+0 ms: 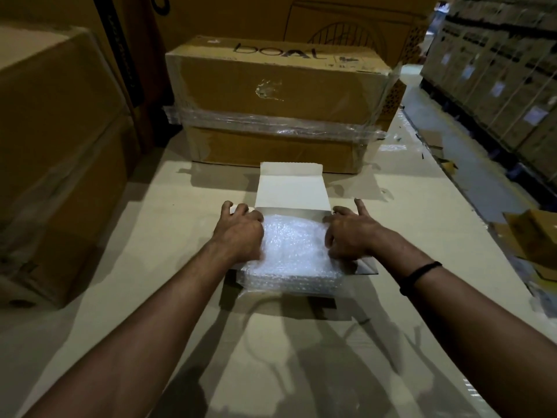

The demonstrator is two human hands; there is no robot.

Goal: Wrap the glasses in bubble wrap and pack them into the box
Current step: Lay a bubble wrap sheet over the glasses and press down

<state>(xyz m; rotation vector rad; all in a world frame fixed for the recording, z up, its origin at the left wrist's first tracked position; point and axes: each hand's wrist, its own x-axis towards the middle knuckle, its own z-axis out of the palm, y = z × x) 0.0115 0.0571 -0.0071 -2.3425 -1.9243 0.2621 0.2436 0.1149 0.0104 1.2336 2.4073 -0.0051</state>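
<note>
Single head-worn wide view faces forward and down, apparently near the box [292, 188].

worn items | left grip [241, 233]: bare, as is its forearm | right grip [349, 233]: bare | right wrist: thin plain black band [420, 274] encircling it
</note>
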